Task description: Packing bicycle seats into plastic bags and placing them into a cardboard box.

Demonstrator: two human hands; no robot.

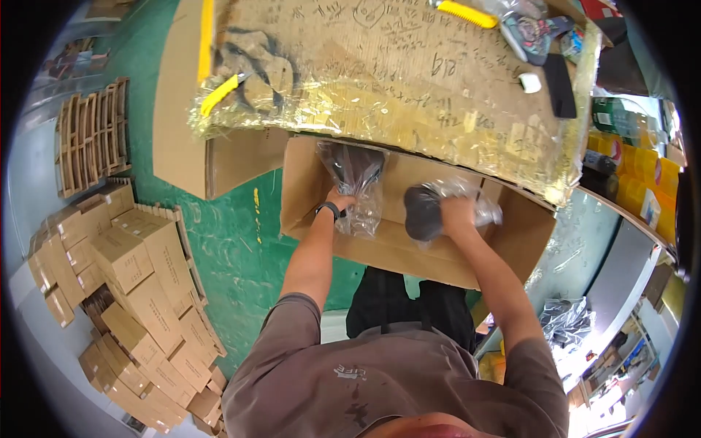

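An open cardboard box (380,252) stands in front of me, up against the worktable. Inside its left part, my left hand (341,201) is closed on a clear plastic bag (365,215) with a dark item (354,162) in its upper end. On the right, over the box's opening, my right hand (458,213) grips another clear-bagged item, a dark grey piece with a rounded end (422,212). Loose film from that bag sticks out past my fingers. The plastic and my hands hide what kind of items these are.
Tape-covered cardboard tops the worktable (380,66), with a yellow utility knife (220,95), another yellow-handled tool (467,13) and a black strip (559,85). A large carton (179,139) stands left of the box. Stacked cartons (146,292) and wooden pallets (93,135) are farther left.
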